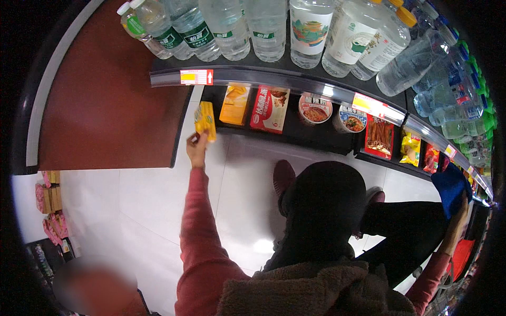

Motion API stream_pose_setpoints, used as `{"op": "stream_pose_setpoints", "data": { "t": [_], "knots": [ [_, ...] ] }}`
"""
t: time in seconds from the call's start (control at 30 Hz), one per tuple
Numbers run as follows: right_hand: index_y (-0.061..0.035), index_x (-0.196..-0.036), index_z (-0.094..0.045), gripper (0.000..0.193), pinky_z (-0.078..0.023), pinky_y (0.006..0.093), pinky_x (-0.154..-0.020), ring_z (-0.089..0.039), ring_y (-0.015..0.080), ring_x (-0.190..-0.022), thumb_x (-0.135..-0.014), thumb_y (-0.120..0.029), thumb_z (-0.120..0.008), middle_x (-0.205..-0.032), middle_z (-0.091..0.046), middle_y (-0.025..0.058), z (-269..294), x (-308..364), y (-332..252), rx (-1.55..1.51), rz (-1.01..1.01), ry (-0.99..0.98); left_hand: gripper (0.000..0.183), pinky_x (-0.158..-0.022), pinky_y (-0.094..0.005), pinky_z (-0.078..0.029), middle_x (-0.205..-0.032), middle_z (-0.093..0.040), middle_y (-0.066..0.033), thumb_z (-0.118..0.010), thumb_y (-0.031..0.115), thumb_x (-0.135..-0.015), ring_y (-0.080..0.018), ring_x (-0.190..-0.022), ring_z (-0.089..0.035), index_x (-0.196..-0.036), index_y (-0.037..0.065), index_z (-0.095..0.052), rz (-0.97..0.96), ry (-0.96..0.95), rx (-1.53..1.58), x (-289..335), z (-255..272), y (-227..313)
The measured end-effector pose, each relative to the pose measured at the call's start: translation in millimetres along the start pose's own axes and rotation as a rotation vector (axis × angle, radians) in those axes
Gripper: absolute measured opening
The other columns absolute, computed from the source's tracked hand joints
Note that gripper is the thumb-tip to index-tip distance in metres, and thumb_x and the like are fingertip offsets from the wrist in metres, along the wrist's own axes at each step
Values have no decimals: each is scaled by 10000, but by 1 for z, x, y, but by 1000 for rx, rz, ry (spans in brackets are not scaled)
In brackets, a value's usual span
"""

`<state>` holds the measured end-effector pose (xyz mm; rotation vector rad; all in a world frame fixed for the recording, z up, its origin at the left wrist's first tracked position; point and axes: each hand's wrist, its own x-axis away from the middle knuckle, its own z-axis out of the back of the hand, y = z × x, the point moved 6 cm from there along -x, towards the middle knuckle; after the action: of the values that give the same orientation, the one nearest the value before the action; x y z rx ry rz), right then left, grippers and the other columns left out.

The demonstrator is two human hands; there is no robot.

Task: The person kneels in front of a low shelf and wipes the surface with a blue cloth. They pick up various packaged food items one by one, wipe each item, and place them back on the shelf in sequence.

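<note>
My left hand (pixel 197 150) reaches out over the floor, its fingers closed round the lower end of a small yellow packet (pixel 206 120). The packet is upright, just left of the bottom shelf's end. On that shelf, closest to it, stand a yellow-orange box (pixel 234 105) and a red and white box (pixel 269 109). Far to the right, my right hand (pixel 464 204) grips a blue cloth (pixel 452 188) beside the shelf front. Most of the right hand's fingers are hidden by the cloth.
Water bottles (pixel 266 31) line the upper shelf, whose front edge (pixel 279 80) overhangs the lower goods. Below are instant noodle cups (pixel 315 109), a red snack pack (pixel 379 137) and yellow bags (pixel 410 148). A brown panel (pixel 105 105) stands left; a blurred shape (pixel 97 287) is lower left.
</note>
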<state>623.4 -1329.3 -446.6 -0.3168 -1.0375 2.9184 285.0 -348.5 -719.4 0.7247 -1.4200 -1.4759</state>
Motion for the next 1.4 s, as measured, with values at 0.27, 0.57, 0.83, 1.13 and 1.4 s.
{"op": "stream_pose_setpoints", "data": {
  "t": [0.27, 0.57, 0.83, 1.13, 1.4],
  "knots": [
    [-65, -1436, -527, 458, -466, 416, -1019, -565, 264, -1195, -1010, -232, -509, -1324, -585, 124, -52, 34, -86, 68, 150, 55, 540, -841, -329, -570, -1130, -610, -114, -752, 267, -883, -199, -1015, -638, -1318, 25, -543, 40, -295, 120, 210, -41, 129],
    [14, -1286, -582, 435, -440, 413, -1017, -587, 273, -1153, -893, -153, -661, -1274, -611, 137, -129, 163, -353, -517, 306, 22, 788, -962, -354, -514, -1273, -491, -138, -862, 137, -700, -240, -1122, -610, -1380, 12, -485, -595, -496, -68, 332, -84, 277],
    [-28, -1304, -589, 561, -218, 488, -1218, -431, 280, -1423, -776, -215, -593, -1470, -523, 135, -180, 277, -473, -283, 1362, -467, 1021, -1037, -438, -459, -1359, -533, -199, -955, 258, -601, -357, -1235, -563, -1418, -9, -405, -517, -486, 31, 381, -91, 253],
    [-3, -1208, -612, 486, -479, 425, -1011, -563, 355, -1209, -736, -81, -703, -1275, -611, 179, -204, 198, -490, -292, 1126, -364, 1007, -994, -438, -446, -1253, -526, -231, -900, 150, -626, -373, -1147, -534, -1460, -74, -383, -758, -314, -296, 391, -101, 292],
    [28, -1112, -623, 271, -476, 330, -755, -535, 130, -782, -1040, -218, -535, -840, -618, 66, -213, 187, -435, -841, 263, -559, 913, -933, -406, -498, -1176, -529, -196, -851, 123, -709, -316, -1086, -583, -1461, -84, -377, -660, -325, -216, 387, -97, 278]
  ]
}}
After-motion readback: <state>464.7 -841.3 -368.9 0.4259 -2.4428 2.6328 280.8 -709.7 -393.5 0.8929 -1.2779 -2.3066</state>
